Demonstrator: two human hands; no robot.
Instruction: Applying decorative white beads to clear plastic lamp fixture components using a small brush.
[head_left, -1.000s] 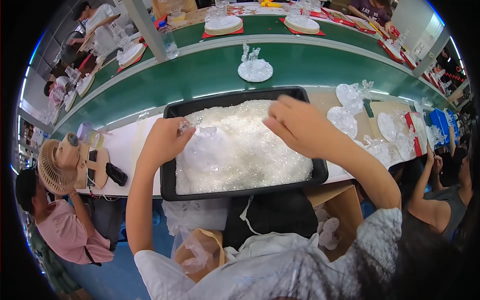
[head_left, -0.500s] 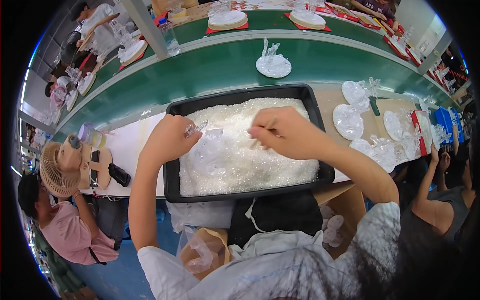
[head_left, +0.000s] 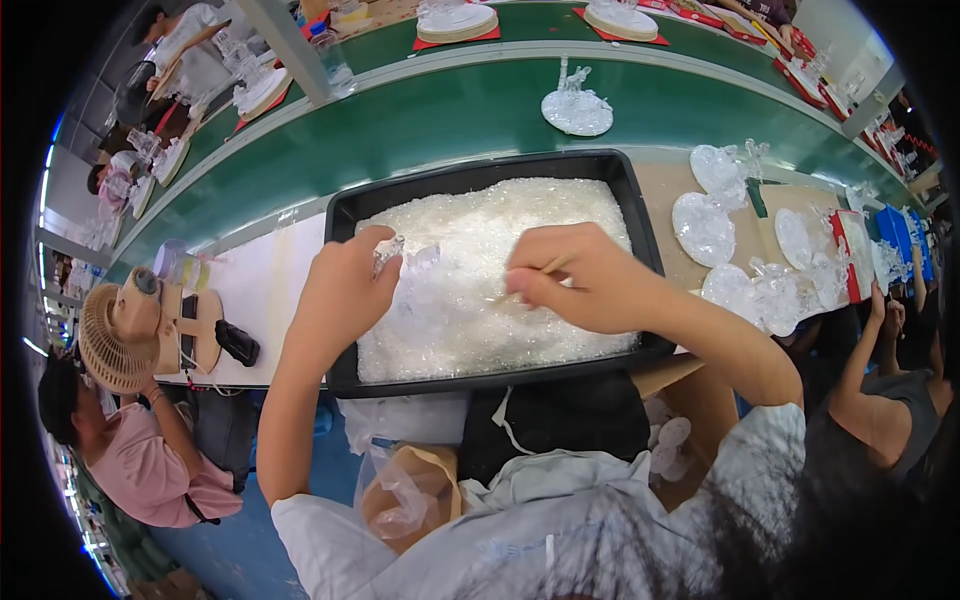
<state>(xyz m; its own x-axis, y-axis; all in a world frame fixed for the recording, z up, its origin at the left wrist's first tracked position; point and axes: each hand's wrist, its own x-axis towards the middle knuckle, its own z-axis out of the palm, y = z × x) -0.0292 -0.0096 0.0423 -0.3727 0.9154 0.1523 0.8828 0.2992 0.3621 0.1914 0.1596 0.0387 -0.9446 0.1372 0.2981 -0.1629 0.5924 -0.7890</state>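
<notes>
A black rectangular tray (head_left: 650,215) full of white glittery flakes (head_left: 480,350) lies in front of me. Over its left side my left hand (head_left: 350,280) pinches a clear plastic figurine (head_left: 424,258) on a round base, which blends into the flakes under it. My right hand (head_left: 575,278) is closed around a thin wooden stick (head_left: 553,265), over the middle right of the tray. The stick points down and left to the flakes, a little away from the figurine. Its tip is too blurred to identify.
Behind the tray a green conveyor belt (head_left: 440,120) carries another clear figurine (head_left: 577,105). Several glittery round-based pieces (head_left: 703,228) stand on brown board to the right. At the left are a beige fan (head_left: 118,338) and a black object (head_left: 237,343). Co-workers sit at both sides.
My right hand has come down a little with the stick, which now points at the flakes. My left hand still holds the figurine. The piece on the belt has shifted right.
</notes>
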